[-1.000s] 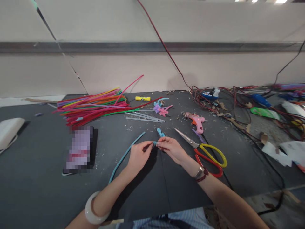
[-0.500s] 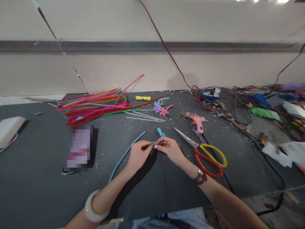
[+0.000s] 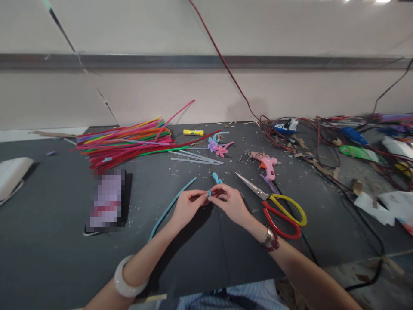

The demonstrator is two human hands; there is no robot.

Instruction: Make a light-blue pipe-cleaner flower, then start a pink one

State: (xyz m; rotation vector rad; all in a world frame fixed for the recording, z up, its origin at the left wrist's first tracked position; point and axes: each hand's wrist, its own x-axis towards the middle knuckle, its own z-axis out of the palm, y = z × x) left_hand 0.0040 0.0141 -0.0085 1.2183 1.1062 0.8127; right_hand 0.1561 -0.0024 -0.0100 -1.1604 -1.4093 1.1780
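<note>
Between the fingertips of my left hand (image 3: 189, 207) and my right hand (image 3: 231, 204) is a small blue piece of pipe cleaner (image 3: 209, 193), pinched from both sides and partly hidden by the fingers. Just beyond my right hand lies a looped blue pipe cleaner piece (image 3: 217, 178) on the dark table. A long blue pipe cleaner (image 3: 171, 204) curves along the table beside my left hand and runs behind the forearm. To the right of my right hand rest open scissors (image 3: 269, 197) with one yellow and one red handle.
A bundle of colourful pipe cleaners (image 3: 129, 142) lies at the back left, near a phone (image 3: 108, 200). Glue sticks (image 3: 196, 158), small pipe cleaner flowers (image 3: 221, 150) and a yellow tube (image 3: 193, 132) sit behind the hands. A pink glue gun (image 3: 267, 164) and tangled cables (image 3: 318, 146) are right.
My fingers have shifted slightly around the blue piece, and more of it shows between them. The other things stay where they were.
</note>
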